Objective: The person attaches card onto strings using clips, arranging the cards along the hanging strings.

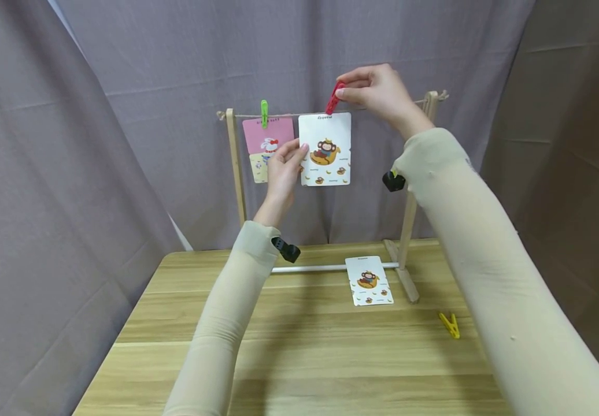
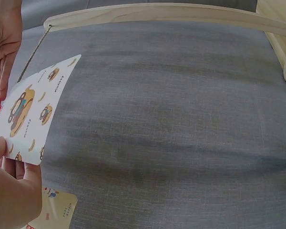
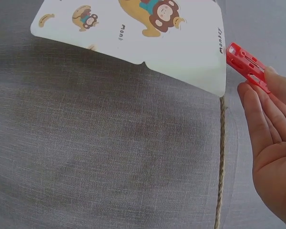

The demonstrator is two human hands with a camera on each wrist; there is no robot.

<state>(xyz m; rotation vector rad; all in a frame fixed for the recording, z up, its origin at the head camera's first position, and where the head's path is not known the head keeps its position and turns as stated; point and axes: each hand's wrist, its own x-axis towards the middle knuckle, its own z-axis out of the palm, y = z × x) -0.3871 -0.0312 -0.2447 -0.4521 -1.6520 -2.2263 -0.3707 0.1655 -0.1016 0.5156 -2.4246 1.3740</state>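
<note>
My left hand (image 1: 281, 176) pinches the left edge of a white monkey card (image 1: 331, 130), thumb in front and fingers behind. The card stands upright against the rope (image 3: 221, 157), its top edge level with it. Between thumb and fingers, my right hand (image 1: 380, 95) grips a red clothespin (image 1: 333, 99). In the right wrist view the tip of that clothespin is right at the card's top edge, by the printed word "monkey". To the left, a pink and yellow card (image 1: 257, 136) hangs from the rope under a green clothespin (image 1: 265, 114).
The rope runs between two wooden posts (image 1: 236, 167) of a rack, with a white rod (image 1: 310, 268) low between them. A second monkey card (image 1: 369, 294) lies on the wooden table (image 1: 299, 352), and a yellow clothespin (image 1: 451, 326) lies to its right. Grey curtains (image 1: 174, 69) hang behind.
</note>
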